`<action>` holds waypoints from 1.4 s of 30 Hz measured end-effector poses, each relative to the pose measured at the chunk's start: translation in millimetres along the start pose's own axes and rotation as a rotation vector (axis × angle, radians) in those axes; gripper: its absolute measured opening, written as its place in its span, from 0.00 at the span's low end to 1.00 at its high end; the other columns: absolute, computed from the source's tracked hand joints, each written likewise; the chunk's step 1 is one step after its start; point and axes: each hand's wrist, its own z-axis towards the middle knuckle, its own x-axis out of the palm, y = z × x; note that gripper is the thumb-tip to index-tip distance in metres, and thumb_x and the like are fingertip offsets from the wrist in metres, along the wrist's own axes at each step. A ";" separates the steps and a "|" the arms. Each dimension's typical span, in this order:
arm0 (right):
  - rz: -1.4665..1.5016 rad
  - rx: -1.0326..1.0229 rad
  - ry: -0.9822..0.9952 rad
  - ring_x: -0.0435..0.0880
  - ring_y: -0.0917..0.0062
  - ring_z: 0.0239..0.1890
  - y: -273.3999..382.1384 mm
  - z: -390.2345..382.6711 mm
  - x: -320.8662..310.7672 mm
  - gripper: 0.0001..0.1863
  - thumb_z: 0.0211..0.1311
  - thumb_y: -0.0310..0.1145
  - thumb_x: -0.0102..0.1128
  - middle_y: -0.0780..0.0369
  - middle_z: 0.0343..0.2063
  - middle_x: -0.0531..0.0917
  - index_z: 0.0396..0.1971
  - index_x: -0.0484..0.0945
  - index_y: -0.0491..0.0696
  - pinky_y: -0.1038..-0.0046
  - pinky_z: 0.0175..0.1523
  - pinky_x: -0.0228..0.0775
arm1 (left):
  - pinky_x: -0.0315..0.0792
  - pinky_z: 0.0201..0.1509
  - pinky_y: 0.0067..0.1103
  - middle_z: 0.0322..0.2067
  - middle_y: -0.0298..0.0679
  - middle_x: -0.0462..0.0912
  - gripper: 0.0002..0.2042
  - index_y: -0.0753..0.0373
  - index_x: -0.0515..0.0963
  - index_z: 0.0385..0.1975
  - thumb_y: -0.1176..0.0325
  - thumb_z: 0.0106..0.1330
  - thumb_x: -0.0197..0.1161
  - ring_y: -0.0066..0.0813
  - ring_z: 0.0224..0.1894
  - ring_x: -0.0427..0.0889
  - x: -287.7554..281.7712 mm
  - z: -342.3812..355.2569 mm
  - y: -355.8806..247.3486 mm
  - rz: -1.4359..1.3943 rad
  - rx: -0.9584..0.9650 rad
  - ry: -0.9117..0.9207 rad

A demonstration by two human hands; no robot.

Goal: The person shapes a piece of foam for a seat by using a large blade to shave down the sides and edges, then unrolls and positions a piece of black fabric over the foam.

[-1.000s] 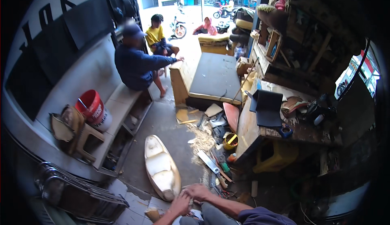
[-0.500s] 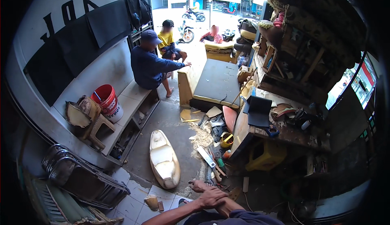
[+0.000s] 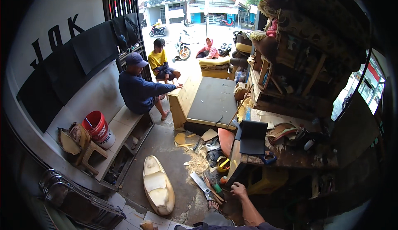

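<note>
My right hand reaches in from the lower edge, its fingers loosely bent and apart, with nothing visible in them. It is nearest to an orange-capped bottle and a green bottle on the floor, and does not appear to touch either. A long flat metal tool lies left of these, beside some wooden-looking strips. My left hand is out of view. On the floor to the left rests a cream foam motorcycle seat. One of my feet shows below the tools.
A workbench with a black panel stands right. Foam scraps and a yellow pot litter the floor. A person in dark blue sits on a tiled ledge, touching a half-covered sofa. Stacked metal chairs stand lower left.
My hands have parted: the left, which lay over my right wrist, has left the picture. My right hand has moved right, nearer the bottles. The view has shifted.
</note>
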 end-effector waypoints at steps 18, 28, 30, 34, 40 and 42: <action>0.875 0.519 -0.490 0.75 0.70 0.17 100.1 194.2 -24.0 0.25 0.66 0.63 0.54 0.62 0.20 0.75 0.36 0.71 0.53 0.66 0.23 0.64 | 0.77 0.34 0.34 0.32 0.46 0.85 0.19 0.64 0.83 0.37 0.53 0.67 0.53 0.41 0.32 0.86 112.0 -111.2 -130.9 -0.374 -0.003 0.168; 1.060 0.476 -0.430 0.75 0.76 0.15 116.1 207.0 -69.5 0.08 0.64 0.41 0.56 0.68 0.17 0.74 0.27 0.71 0.57 0.72 0.19 0.61 | 0.77 0.33 0.33 0.30 0.44 0.85 0.18 0.64 0.83 0.36 0.54 0.67 0.54 0.39 0.32 0.85 115.2 -111.7 -131.1 -0.384 -0.018 0.172; 1.030 0.520 -0.458 0.76 0.74 0.17 129.5 209.9 -68.1 0.06 0.63 0.41 0.55 0.65 0.20 0.75 0.31 0.72 0.57 0.72 0.21 0.63 | 0.77 0.33 0.32 0.30 0.44 0.85 0.18 0.64 0.83 0.36 0.54 0.67 0.54 0.39 0.31 0.85 116.2 -108.6 -129.4 -0.386 -0.013 0.165; 1.078 0.572 -0.401 0.76 0.73 0.21 119.8 215.5 -71.8 0.12 0.66 0.45 0.52 0.61 0.27 0.77 0.42 0.72 0.55 0.71 0.23 0.66 | 0.77 0.33 0.32 0.30 0.43 0.85 0.17 0.64 0.83 0.36 0.55 0.67 0.55 0.39 0.31 0.85 124.9 -106.3 -132.6 -0.400 -0.013 0.193; 1.135 0.512 -0.471 0.79 0.68 0.22 114.1 212.4 -78.5 0.13 0.60 0.38 0.60 0.57 0.28 0.79 0.44 0.71 0.55 0.68 0.24 0.74 | 0.76 0.32 0.31 0.29 0.42 0.85 0.17 0.63 0.83 0.35 0.56 0.67 0.55 0.38 0.31 0.85 130.1 -104.2 -133.6 -0.441 -0.035 0.208; 1.149 0.541 -0.492 0.80 0.68 0.22 114.3 217.4 -86.8 0.14 0.61 0.38 0.63 0.55 0.28 0.80 0.44 0.71 0.56 0.70 0.23 0.74 | 0.76 0.32 0.31 0.29 0.42 0.85 0.16 0.63 0.83 0.35 0.56 0.67 0.55 0.37 0.31 0.85 133.3 -101.7 -135.0 -0.443 -0.038 0.216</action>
